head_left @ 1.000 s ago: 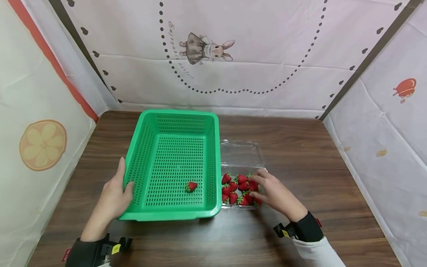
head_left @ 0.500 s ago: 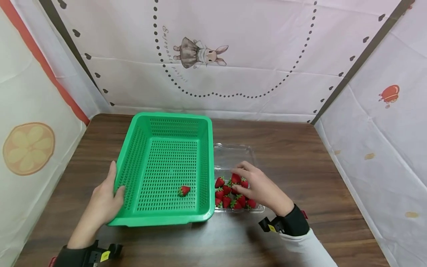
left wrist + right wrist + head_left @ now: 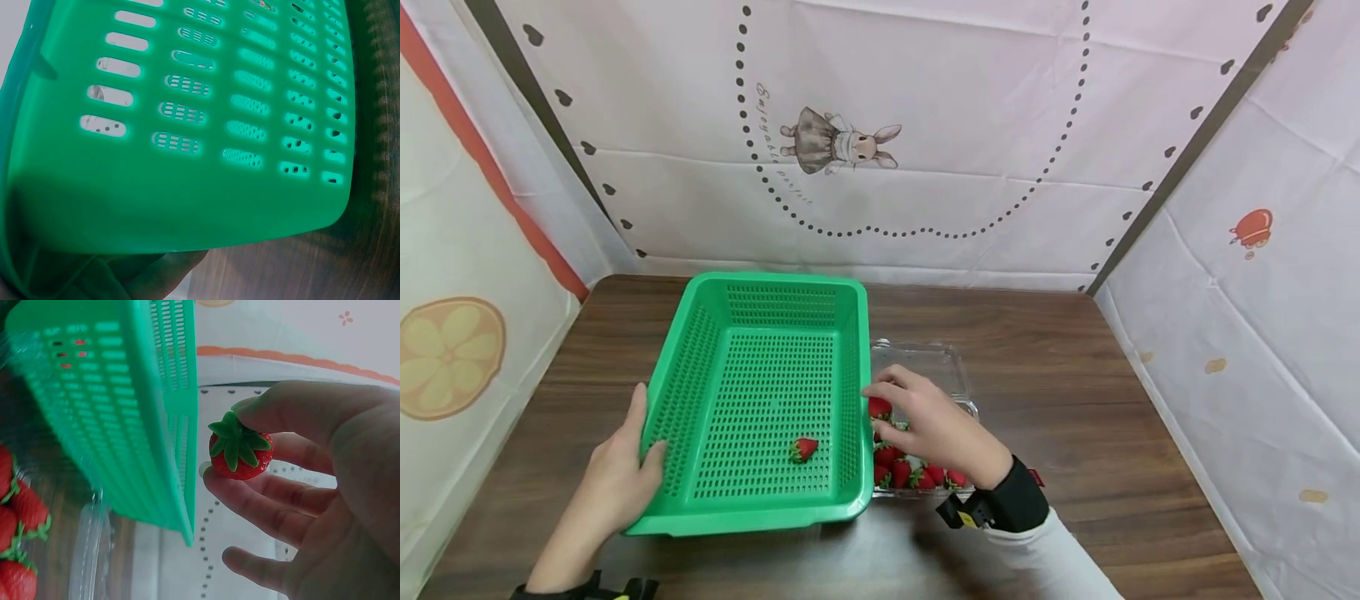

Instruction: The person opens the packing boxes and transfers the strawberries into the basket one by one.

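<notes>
A strawberry [image 3: 240, 450] with green leaves is pinched between the thumb and fingers of my right hand [image 3: 928, 421], close to the right rim of a green perforated plastic basket [image 3: 752, 522]. My left hand [image 3: 616, 482] holds the basket's left side, thumb over the rim; the left wrist view shows the basket's outer wall with part of a finger below it. One strawberry [image 3: 803, 450] lies on the basket floor, towards the front right. Below my right hand, several strawberries [image 3: 922, 477] sit in a clear plastic box, partly hidden by the hand and the basket.
The box's clear lid [image 3: 921, 367] lies folded back behind it. Everything stands on a dark wood-grain table [image 3: 1037, 367]. Printed white cloth [image 3: 970, 108] rises at the back and both sides.
My right hand has lifted a strawberry from the box and moved left to the basket's right rim. My left hand keeps its hold on the basket. The head view has shifted slightly.
</notes>
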`<state>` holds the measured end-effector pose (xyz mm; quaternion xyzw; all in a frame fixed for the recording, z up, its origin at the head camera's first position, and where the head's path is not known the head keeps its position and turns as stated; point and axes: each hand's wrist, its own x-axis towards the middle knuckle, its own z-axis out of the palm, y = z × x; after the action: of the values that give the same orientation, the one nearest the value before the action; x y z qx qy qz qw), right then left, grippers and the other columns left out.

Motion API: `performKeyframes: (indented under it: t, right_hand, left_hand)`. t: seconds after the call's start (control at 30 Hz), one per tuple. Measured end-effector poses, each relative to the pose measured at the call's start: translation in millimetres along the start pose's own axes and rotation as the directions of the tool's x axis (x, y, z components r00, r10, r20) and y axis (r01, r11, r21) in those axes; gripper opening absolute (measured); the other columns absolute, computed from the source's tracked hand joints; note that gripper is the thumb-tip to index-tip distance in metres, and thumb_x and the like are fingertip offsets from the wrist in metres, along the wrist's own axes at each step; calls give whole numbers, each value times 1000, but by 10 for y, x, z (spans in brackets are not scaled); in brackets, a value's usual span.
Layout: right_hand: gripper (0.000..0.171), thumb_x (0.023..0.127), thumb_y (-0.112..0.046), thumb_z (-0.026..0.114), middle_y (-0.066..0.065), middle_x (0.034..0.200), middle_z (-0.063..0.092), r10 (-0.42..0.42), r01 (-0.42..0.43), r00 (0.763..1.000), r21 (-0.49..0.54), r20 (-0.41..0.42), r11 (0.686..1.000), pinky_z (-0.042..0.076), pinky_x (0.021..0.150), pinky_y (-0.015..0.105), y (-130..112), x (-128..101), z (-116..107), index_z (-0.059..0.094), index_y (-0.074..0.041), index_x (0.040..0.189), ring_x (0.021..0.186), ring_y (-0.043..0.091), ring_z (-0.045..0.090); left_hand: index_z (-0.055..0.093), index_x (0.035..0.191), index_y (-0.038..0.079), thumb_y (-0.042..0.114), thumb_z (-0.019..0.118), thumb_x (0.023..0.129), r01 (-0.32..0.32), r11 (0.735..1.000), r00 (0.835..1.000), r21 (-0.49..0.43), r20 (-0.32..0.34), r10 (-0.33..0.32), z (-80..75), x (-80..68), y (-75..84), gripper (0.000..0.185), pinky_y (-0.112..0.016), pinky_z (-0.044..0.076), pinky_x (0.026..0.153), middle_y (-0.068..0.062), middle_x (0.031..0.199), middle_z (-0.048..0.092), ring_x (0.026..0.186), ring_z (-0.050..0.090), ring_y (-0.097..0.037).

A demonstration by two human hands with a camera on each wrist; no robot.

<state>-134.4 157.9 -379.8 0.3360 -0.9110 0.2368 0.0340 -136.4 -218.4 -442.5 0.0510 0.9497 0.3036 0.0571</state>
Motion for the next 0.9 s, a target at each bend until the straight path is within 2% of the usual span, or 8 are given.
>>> performKeyframes:
  t: [0.13, 0.37, 0.6, 0.73, 0.9]
  right_hand:
    - [29, 92, -18, 65, 4, 117, 59, -15, 15, 999, 6, 35, 1000, 48, 78, 24, -47, 117, 34, 64, -11, 121, 90, 13, 56]
    - [33, 93, -24, 66, 4, 121, 58, 26, -23, 991, -27, 134, 999, 44, 96, 39, -88, 360, 112, 64, -14, 124, 101, 15, 56]
    - [31, 93, -23, 65, 3, 118, 58, -6, 17, 984, -62, 177, 998, 44, 87, 32, -152, 567, 94, 64, -14, 123, 93, 12, 56]
    - [33, 92, -23, 65, 3, 116, 59, -41, 59, 976, -82, 213, 995, 44, 83, 27, -250, 762, 134, 64, -13, 124, 91, 11, 56]
    - [33, 92, -23, 65, 2, 113, 59, -54, 85, 959, -99, 277, 991, 46, 76, 17, -341, 1021, 307, 64, -14, 124, 89, 8, 56]
  left_hand:
    - [-19, 151, 6, 5, 44, 98, -4, 1000, 1000, 14, -12, 4, 7, -17, -3, 83, -61, 46, 76, -45, 143, 27, 117, 45, -60]
    - [-16, 152, 5, 5, 44, 99, -17, 1000, 999, 10, -46, 18, 13, -12, 19, 81, -64, 42, 79, -45, 143, 29, 116, 44, -60]
    - [-15, 153, 7, 4, 43, 98, -54, 998, 996, -20, -65, 53, 21, 76, 122, 80, -64, 41, 80, -44, 144, 29, 117, 43, -60]
    - [-16, 153, 8, 5, 43, 99, -40, 999, 998, -17, -49, 39, 1, 63, 82, 80, -62, 42, 76, -44, 144, 27, 114, 44, -60]
    - [-16, 153, 6, 5, 42, 99, -30, 999, 999, -21, -41, 29, 9, 5, 24, 79, -59, 43, 72, -45, 143, 28, 109, 48, -58]
